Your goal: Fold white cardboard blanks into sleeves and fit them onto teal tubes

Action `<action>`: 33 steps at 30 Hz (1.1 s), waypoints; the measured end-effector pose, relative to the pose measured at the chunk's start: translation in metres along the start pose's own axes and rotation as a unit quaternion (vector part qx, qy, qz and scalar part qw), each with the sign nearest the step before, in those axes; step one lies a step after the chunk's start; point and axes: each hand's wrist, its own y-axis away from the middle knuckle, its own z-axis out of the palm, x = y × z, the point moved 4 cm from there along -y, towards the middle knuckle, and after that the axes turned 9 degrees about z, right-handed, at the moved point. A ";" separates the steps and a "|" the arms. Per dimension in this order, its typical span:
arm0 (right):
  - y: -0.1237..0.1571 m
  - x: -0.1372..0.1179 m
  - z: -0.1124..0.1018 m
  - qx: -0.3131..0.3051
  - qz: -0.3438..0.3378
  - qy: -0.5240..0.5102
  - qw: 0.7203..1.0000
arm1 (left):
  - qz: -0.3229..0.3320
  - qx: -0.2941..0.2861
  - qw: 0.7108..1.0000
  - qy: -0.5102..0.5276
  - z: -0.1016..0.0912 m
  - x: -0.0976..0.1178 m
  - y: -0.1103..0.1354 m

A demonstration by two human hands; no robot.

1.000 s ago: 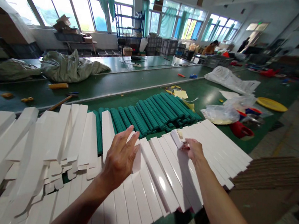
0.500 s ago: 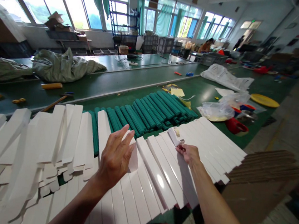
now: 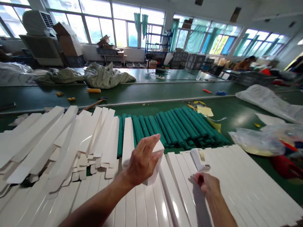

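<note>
Left hand [image 3: 143, 160] grasps the raised end of a long glossy white cardboard box [image 3: 156, 168] above the green worktop [image 3: 154, 92], right hand [image 3: 208, 183] curled on neighbouring white box [image 3: 186, 190], grip unclear.

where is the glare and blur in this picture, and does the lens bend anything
Head view: the windows are blown out white; a glare streak lies on the glossy white boxes between the forearms; the right edge is smeared, with the plastic bag soft; the right hand and its forearm shade the boxes beneath; the wide lens slants the window frames at the sides.
</note>
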 end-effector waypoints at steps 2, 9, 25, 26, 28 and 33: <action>0.036 -0.001 0.025 -0.042 -0.008 0.010 0.999 | -0.021 -0.003 1.000 -0.003 0.002 -0.001 0.000; 0.191 -0.048 0.122 -0.321 -0.170 0.067 0.929 | -0.052 0.004 0.998 -0.032 0.008 0.008 -0.001; 0.198 -0.051 0.150 -0.334 0.011 0.177 0.926 | -0.028 -0.023 0.998 -0.047 0.004 0.019 0.002; 0.198 -0.052 0.150 -0.342 0.027 0.183 0.921 | -0.027 -0.039 0.998 -0.035 0.002 0.019 0.002; 0.198 -0.051 0.149 -0.350 0.045 0.184 0.917 | -0.035 -0.079 0.996 -0.014 -0.002 0.017 0.001; 0.199 -0.031 0.141 -0.362 -0.012 0.155 0.919 | -0.046 -0.128 0.989 0.062 -0.014 0.013 -0.002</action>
